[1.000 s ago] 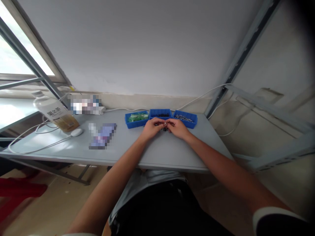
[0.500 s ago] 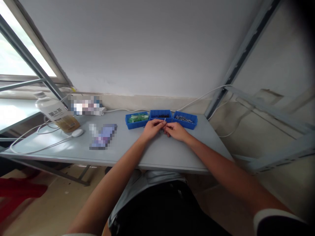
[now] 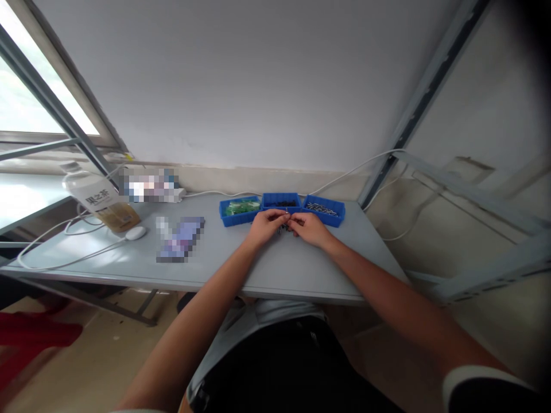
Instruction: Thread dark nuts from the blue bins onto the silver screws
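My left hand (image 3: 266, 225) and my right hand (image 3: 310, 228) meet over the grey table (image 3: 275, 269), fingertips pinched together on a tiny dark part (image 3: 284, 228) that I cannot make out. Just behind them stand three small blue bins in a row: the left bin (image 3: 239, 210) holds green pieces, the middle bin (image 3: 281, 202) dark pieces, the right bin (image 3: 323, 210) small metal parts.
A tilted drink bottle (image 3: 100, 198) and a white mouse (image 3: 135, 232) lie at the table's left, with white cables (image 3: 64, 261) looping round them. A blurred flat object (image 3: 179, 238) lies left of centre. A slanted metal frame (image 3: 413, 109) rises at the right.
Both hands stay together in front of the bins; the fingers have shifted slightly on the small part. The view has barely moved.
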Demonstrator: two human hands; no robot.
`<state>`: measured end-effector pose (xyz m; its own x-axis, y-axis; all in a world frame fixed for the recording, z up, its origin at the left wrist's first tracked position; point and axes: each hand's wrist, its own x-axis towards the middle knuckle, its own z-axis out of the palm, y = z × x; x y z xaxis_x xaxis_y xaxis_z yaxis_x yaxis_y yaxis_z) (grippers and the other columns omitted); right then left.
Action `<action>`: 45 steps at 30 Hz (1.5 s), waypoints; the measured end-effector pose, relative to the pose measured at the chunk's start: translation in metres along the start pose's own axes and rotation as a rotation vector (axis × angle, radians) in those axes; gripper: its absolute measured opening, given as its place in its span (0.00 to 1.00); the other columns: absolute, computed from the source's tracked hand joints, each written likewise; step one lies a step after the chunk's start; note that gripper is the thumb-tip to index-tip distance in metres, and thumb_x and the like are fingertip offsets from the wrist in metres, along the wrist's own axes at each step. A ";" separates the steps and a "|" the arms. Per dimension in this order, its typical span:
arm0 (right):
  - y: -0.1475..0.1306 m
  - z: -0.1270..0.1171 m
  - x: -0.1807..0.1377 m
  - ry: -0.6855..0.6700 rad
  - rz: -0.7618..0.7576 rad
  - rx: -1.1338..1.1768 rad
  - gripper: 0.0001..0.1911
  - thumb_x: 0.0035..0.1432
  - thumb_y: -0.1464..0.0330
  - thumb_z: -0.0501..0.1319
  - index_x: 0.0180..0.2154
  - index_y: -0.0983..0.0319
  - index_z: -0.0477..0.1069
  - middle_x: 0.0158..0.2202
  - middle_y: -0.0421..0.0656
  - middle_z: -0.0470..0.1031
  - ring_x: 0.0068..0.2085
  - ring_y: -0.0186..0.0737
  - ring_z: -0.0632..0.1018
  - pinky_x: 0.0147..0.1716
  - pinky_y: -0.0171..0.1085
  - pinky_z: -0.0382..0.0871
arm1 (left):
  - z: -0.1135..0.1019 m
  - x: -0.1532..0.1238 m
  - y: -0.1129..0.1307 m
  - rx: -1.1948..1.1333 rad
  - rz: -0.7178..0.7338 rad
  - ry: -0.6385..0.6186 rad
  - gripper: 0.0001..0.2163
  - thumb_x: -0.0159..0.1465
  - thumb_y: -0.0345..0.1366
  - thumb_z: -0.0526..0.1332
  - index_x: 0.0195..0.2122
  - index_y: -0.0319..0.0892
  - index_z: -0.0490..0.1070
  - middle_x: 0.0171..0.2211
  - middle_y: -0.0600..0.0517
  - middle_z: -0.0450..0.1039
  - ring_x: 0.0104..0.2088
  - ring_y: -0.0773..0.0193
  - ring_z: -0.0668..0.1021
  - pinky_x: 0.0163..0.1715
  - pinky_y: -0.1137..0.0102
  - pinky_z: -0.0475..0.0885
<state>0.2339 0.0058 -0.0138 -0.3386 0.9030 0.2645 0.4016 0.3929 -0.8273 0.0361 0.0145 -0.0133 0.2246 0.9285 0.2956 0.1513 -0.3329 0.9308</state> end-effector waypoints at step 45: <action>-0.006 -0.004 -0.001 0.054 -0.208 -0.431 0.11 0.65 0.72 0.60 0.30 0.62 0.78 0.29 0.42 0.77 0.30 0.37 0.72 0.33 0.35 0.60 | 0.000 0.002 -0.008 0.148 0.104 -0.021 0.16 0.63 0.49 0.69 0.44 0.43 0.83 0.45 0.46 0.83 0.43 0.57 0.82 0.47 0.65 0.75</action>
<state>0.2352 0.0033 -0.0073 -0.4090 0.8008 0.4375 0.6502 0.5922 -0.4761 0.0356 0.0190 -0.0207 0.2660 0.8848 0.3827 0.2661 -0.4490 0.8530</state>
